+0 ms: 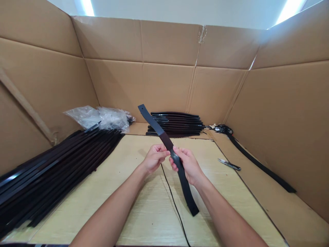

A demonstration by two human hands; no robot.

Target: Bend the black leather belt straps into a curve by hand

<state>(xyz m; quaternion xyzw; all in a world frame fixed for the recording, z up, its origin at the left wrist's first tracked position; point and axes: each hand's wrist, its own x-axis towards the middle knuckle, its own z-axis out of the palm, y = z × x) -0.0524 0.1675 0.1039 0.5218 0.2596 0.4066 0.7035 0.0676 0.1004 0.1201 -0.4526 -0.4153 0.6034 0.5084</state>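
Observation:
A long, flat black strap (184, 183) slants across the middle, its upper end raised, with a small hole there and a dark brown band partway along. My right hand (187, 164) is closed round the strap near its middle, thumb on top. At the strap's left edge my left hand (155, 158) is pinched shut. A thin black cord (171, 195) runs from beneath the left fingers down to the table's near edge. The cord's upper end is hidden by the fingers.
Long black strips (64, 164) are heaped at left beside clear plastic bags (102, 116). More strips (177, 124) are stacked at the back. Small thread snips (229, 164) lie right, near a single black strip (259, 163). Cardboard walls (167, 41) enclose the table (144, 219).

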